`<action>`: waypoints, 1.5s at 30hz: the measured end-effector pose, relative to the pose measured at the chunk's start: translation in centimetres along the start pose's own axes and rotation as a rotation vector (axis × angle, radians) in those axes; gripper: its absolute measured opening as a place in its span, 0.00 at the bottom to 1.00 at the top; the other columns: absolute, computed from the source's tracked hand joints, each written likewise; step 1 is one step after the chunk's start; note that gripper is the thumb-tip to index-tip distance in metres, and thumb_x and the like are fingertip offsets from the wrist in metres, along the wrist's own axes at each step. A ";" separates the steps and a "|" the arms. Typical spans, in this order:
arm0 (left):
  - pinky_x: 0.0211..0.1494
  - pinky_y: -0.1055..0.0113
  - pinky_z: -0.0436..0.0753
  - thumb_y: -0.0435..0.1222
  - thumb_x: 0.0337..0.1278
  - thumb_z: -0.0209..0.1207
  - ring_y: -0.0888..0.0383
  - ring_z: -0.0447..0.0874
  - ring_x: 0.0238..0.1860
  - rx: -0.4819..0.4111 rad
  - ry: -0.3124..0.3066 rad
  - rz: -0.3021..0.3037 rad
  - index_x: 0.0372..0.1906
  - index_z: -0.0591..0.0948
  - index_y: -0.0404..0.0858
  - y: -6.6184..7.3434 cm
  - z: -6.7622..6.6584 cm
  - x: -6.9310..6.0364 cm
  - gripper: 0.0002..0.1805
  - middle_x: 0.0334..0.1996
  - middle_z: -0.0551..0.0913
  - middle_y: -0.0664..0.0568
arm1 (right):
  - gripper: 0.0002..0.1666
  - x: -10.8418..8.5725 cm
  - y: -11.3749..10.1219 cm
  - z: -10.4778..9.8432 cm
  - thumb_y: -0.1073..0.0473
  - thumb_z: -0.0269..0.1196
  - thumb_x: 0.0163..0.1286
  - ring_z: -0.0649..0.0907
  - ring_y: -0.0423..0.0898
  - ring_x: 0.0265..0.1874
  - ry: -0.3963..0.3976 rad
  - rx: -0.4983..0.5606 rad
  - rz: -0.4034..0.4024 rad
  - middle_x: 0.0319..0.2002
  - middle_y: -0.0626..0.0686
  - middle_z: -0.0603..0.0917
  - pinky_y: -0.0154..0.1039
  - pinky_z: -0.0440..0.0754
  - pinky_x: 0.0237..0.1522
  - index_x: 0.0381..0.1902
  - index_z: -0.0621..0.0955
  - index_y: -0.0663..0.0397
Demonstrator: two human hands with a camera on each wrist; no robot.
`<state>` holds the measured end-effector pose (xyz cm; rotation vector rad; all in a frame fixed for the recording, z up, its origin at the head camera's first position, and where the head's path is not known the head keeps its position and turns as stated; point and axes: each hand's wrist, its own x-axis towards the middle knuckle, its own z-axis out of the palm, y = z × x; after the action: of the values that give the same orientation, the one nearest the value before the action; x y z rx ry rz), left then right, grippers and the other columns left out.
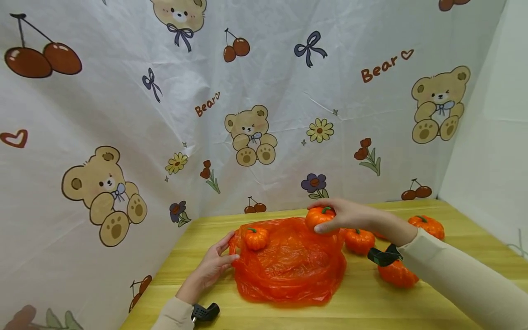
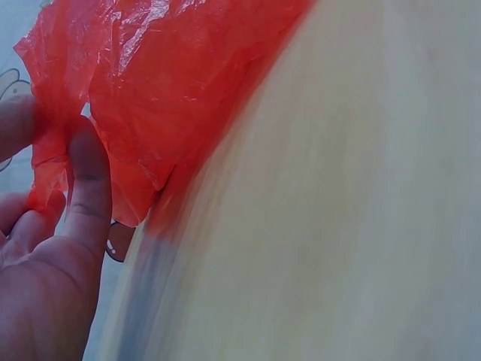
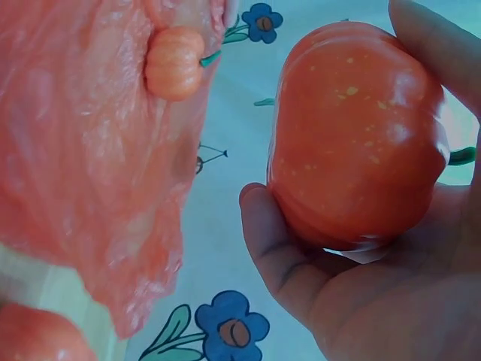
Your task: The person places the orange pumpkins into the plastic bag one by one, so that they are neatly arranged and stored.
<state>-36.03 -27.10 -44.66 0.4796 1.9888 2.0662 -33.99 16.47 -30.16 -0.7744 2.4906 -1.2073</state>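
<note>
A red plastic bag (image 1: pixel 288 275) lies spread on the table, with a small orange pumpkin (image 1: pixel 256 239) resting on its far left part. My left hand (image 1: pixel 214 262) pinches the bag's left edge between thumb and fingers; the left wrist view shows the thin red film (image 2: pixel 180 83) passing between them. Over the bag's far right side, my right hand (image 1: pixel 346 215) grips another orange pumpkin (image 1: pixel 317 217) with a green stem. In the right wrist view that pumpkin (image 3: pixel 353 135) is held between thumb and fingers, its stem toward the palm.
Right of the bag stand more pumpkins: one close to it (image 1: pixel 360 241), a nearer pumpkin (image 1: pixel 398 274) under the right forearm, and a farther pumpkin (image 1: pixel 428 227). Another is mostly hidden behind the right wrist. A bear-printed sheet (image 1: pixel 280 178) hangs behind the wooden table (image 1: pixel 363 311).
</note>
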 end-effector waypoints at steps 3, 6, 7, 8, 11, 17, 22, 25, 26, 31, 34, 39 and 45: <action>0.54 0.68 0.88 0.27 0.65 0.64 0.58 0.79 0.61 -0.001 0.010 0.006 0.85 0.47 0.43 0.2 -0.1 0.1 0.51 0.84 0.45 0.41 | 0.40 1.1 -0.3 0.1 0.47 0.74 0.64 0.83 0.51 0.48 -0.015 -0.005 -0.029 0.51 0.54 0.84 0.42 0.87 0.50 0.71 0.73 0.45; 0.55 0.68 0.88 0.27 0.65 0.64 0.58 0.79 0.62 -0.002 0.013 0.006 0.85 0.48 0.43 0.2 -0.1 0.1 0.51 0.85 0.45 0.42 | 0.40 2.1 -0.5 0.4 0.45 0.74 0.63 0.84 0.49 0.48 -0.027 -0.021 -0.043 0.51 0.52 0.85 0.42 0.87 0.51 0.70 0.74 0.45; 0.55 0.68 0.87 0.27 0.64 0.65 0.58 0.78 0.62 -0.003 0.012 0.004 0.85 0.47 0.43 0.2 -0.1 0.1 0.52 0.85 0.44 0.42 | 0.40 2.3 -0.6 0.5 0.44 0.74 0.63 0.84 0.48 0.48 -0.032 -0.025 -0.040 0.51 0.52 0.85 0.42 0.87 0.51 0.70 0.74 0.45; 0.55 0.68 0.87 0.27 0.64 0.65 0.58 0.78 0.62 -0.001 0.009 0.002 0.85 0.47 0.43 0.1 -0.1 0.1 0.52 0.85 0.44 0.42 | 0.40 2.6 -0.6 0.7 0.44 0.74 0.63 0.84 0.48 0.48 -0.036 -0.026 -0.039 0.52 0.52 0.85 0.42 0.87 0.51 0.70 0.74 0.45; 0.55 0.68 0.87 0.27 0.64 0.65 0.58 0.78 0.62 0.003 0.004 -0.006 0.85 0.47 0.43 0.0 0.0 0.1 0.52 0.85 0.43 0.42 | 0.40 3.3 -0.5 1.1 0.44 0.75 0.62 0.84 0.48 0.48 -0.051 -0.009 -0.030 0.52 0.52 0.84 0.43 0.87 0.52 0.70 0.74 0.44; 0.54 0.68 0.88 0.26 0.65 0.64 0.58 0.80 0.60 -0.003 0.006 -0.004 0.85 0.48 0.44 -0.1 0.1 0.1 0.51 0.85 0.45 0.42 | 0.39 4.3 -0.4 1.8 0.45 0.75 0.63 0.83 0.49 0.49 -0.059 -0.025 -0.048 0.53 0.51 0.83 0.44 0.86 0.54 0.70 0.73 0.43; 0.54 0.69 0.87 0.26 0.65 0.64 0.58 0.78 0.62 -0.011 -0.002 0.006 0.85 0.47 0.43 0.1 0.2 0.1 0.51 0.85 0.44 0.42 | 0.39 5.2 -0.2 2.0 0.45 0.75 0.63 0.82 0.49 0.48 -0.049 -0.033 -0.051 0.53 0.52 0.82 0.44 0.87 0.52 0.69 0.74 0.43; 0.55 0.68 0.87 0.25 0.65 0.63 0.58 0.78 0.63 -0.010 -0.003 0.005 0.85 0.47 0.43 0.2 0.2 0.1 0.51 0.85 0.43 0.42 | 0.39 5.9 -0.1 2.4 0.46 0.76 0.62 0.83 0.49 0.48 -0.044 -0.018 -0.041 0.53 0.53 0.82 0.43 0.87 0.51 0.69 0.74 0.44; 0.55 0.68 0.87 0.25 0.65 0.63 0.58 0.78 0.62 -0.009 -0.003 0.003 0.85 0.46 0.43 0.2 0.3 0.1 0.51 0.85 0.44 0.42 | 0.39 6.1 0.0 2.5 0.46 0.76 0.62 0.83 0.49 0.48 -0.043 -0.016 -0.040 0.54 0.53 0.81 0.43 0.87 0.51 0.68 0.74 0.44; 0.55 0.68 0.87 0.25 0.66 0.62 0.58 0.79 0.62 -0.020 -0.010 -0.002 0.85 0.46 0.43 0.1 0.2 0.1 0.51 0.85 0.44 0.42 | 0.42 7.1 0.2 3.4 0.43 0.77 0.59 0.83 0.47 0.48 -0.001 -0.077 -0.033 0.55 0.50 0.82 0.42 0.86 0.53 0.69 0.75 0.44; 0.54 0.68 0.88 0.25 0.66 0.63 0.58 0.80 0.61 -0.021 -0.012 -0.002 0.85 0.47 0.43 0.1 0.1 0.1 0.51 0.85 0.44 0.42 | 0.44 7.8 0.3 3.9 0.41 0.77 0.58 0.83 0.45 0.48 0.009 -0.096 -0.016 0.54 0.47 0.83 0.42 0.85 0.54 0.69 0.75 0.42; 0.55 0.68 0.87 0.25 0.66 0.62 0.57 0.79 0.61 -0.021 -0.010 -0.002 0.85 0.47 0.44 0.2 0.2 0.0 0.50 0.85 0.44 0.41 | 0.45 8.8 0.3 4.5 0.42 0.78 0.58 0.83 0.45 0.48 -0.016 -0.082 -0.009 0.52 0.47 0.84 0.44 0.85 0.55 0.70 0.74 0.45; 0.55 0.68 0.87 0.25 0.66 0.62 0.56 0.77 0.64 -0.024 -0.010 -0.004 0.85 0.46 0.43 0.2 0.3 0.0 0.51 0.85 0.44 0.42 | 0.46 9.9 0.8 5.2 0.45 0.79 0.56 0.81 0.48 0.50 -0.024 -0.050 0.016 0.56 0.51 0.80 0.46 0.85 0.55 0.68 0.73 0.53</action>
<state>-35.90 -26.86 -44.44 0.4793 1.9562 2.0785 -40.06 7.93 -34.10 -0.7757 2.5112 -1.1282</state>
